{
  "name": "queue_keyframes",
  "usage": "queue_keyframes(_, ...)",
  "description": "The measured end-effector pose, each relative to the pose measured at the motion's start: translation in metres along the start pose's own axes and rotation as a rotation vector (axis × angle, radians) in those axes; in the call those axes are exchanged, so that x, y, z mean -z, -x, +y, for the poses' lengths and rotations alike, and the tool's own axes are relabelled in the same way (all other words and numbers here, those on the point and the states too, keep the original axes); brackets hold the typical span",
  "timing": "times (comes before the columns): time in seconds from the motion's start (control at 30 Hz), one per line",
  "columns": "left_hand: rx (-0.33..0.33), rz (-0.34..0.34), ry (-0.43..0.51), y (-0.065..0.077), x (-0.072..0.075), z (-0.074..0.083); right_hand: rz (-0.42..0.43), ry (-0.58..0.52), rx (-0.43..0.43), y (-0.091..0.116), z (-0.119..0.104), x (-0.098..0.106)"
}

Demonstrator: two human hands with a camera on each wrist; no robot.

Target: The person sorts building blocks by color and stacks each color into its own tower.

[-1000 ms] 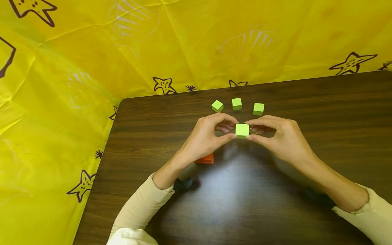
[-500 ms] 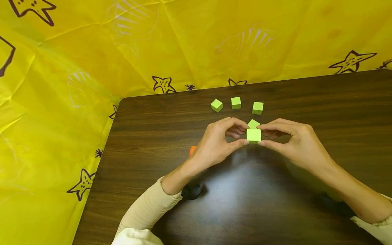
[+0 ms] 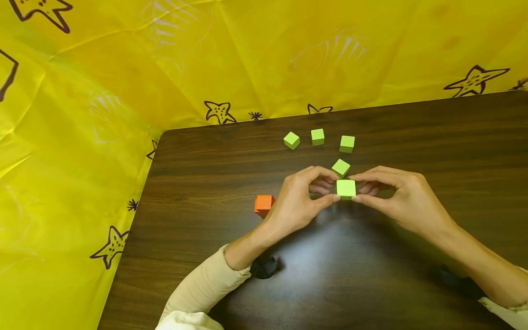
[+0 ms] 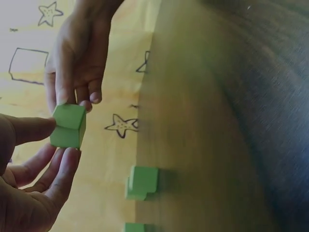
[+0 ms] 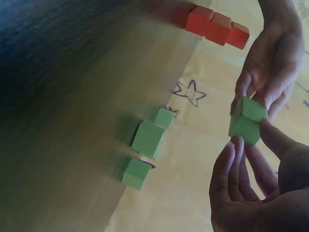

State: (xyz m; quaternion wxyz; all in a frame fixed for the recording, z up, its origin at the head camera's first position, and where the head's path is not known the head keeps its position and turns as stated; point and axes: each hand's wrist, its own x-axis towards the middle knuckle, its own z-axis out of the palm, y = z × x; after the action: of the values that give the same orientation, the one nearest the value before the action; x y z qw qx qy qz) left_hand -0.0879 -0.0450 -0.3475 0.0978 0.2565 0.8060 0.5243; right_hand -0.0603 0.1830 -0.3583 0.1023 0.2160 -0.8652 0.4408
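- Green cube [image 3: 346, 188] sits between the left hand [image 3: 298, 200] and right hand [image 3: 406, 197], pinched from opposite sides, likely so that it stays level and steady.
- Fingers [image 3: 325, 172] of both hands are closed narrowly on it, thumbs nearer the body, leaving the top face bare.
- It looks raised above the desk [image 3: 198, 174]; a loose block [image 3: 341, 167] lies just beyond, perhaps placed within easy reach.

Your left sleeve [image 3: 206, 288] is cream, creased cloth with a gathered cuff [image 3: 240, 273]; your right sleeve [image 3: 513, 318] is likewise cream. A rounded black device [image 3: 264, 268] shows beside the left cuff.
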Motion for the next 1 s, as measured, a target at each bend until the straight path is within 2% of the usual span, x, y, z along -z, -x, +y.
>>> queue_keyframes(0.3,0.071,0.022,0.066,0.007,-0.015,-0.011,-0.066,-0.114,-0.049,0.009,0.006,-0.006)
queue_keyframes(1.0,0.106,-0.01,0.067,0.012,-0.023,-0.031,-0.136,-0.154,-0.088,0.013,0.021,-0.018)
